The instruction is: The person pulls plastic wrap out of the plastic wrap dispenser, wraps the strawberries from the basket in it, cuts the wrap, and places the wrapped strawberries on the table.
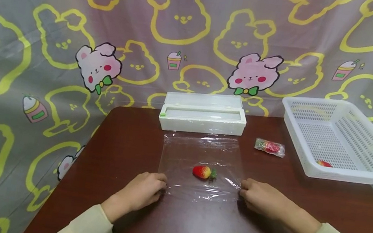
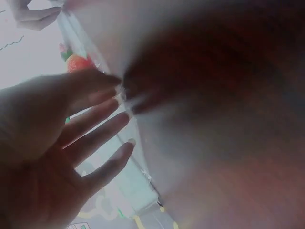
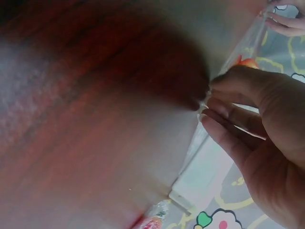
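Observation:
A sheet of cling film (image 1: 185,152) lies spread on the dark table, its far edge close to the dispenser box. On the film sits a red strawberry (image 1: 201,172), its green leaves pointing right. My left hand (image 1: 145,189) pinches the film's near left corner between thumb and index finger; in the left wrist view the other fingers of this hand (image 2: 95,138) are spread. At the near right corner my right hand (image 1: 262,199) pinches the film, and the right wrist view shows thumb and fingertips of that hand (image 3: 262,124) together on the edge.
A white cling film dispenser box (image 1: 203,126) with its lid raised stands at the back. To its right lies a wrapped strawberry (image 1: 269,147). A white plastic basket (image 1: 339,174) at the right holds another strawberry (image 1: 324,164). A patterned curtain (image 1: 199,26) hangs behind the table.

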`<state>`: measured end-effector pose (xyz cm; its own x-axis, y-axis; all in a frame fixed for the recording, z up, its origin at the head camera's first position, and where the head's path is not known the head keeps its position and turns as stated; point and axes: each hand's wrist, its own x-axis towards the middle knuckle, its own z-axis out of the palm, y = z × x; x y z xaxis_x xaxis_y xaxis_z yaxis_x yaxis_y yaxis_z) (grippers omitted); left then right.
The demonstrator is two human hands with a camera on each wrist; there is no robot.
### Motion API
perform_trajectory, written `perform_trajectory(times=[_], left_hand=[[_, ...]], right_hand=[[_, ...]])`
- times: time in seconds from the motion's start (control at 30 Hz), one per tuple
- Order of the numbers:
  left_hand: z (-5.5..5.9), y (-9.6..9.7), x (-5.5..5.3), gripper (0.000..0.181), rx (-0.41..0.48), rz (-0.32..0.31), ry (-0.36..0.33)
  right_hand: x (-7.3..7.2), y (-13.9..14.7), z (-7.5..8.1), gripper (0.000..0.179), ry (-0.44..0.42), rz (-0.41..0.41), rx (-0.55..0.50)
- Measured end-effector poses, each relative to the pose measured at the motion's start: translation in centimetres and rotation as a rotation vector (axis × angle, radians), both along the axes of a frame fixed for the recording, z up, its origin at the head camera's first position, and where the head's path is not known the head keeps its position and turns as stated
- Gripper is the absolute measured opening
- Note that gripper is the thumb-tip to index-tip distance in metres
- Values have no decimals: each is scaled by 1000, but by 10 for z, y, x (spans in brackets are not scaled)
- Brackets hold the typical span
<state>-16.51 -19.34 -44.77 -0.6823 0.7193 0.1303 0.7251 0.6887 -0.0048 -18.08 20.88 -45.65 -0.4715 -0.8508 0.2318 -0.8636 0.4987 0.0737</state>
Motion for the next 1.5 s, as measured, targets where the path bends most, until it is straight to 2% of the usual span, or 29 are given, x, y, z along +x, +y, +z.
perform_trajectory(times=[0.1,0.23,0.47,0.57,0.67,0.83,1.03,1.33,1.5], left_hand=[[-5,0,0,9,19,-5,47],[-5,-2,-1,12,91,26,1],[-2,-8,-7,9,249,100,-163],[-2,-9,-9,8,282,128,-198],[-1,-9,-11,7,314,134,-221],[4,-8,-16,6,389,153,-241],[8,-7,-24,5,422,180,-207],[10,-4,-35,3,427,282,-199],[10,-1,-41,5,407,350,-195]], right_hand=[[2,-1,-3,11,32,-27,17],[3,0,-4,13,-2,-71,-13],[-1,3,2,12,-218,-145,-120],[-3,5,6,11,-324,-170,-167],[-6,6,10,13,-387,-199,-196],[-11,9,17,21,-406,-273,-189],[-20,11,23,18,-449,-345,-189],[-35,10,23,17,-429,-317,-226],[-44,9,25,14,-463,-344,-199]])
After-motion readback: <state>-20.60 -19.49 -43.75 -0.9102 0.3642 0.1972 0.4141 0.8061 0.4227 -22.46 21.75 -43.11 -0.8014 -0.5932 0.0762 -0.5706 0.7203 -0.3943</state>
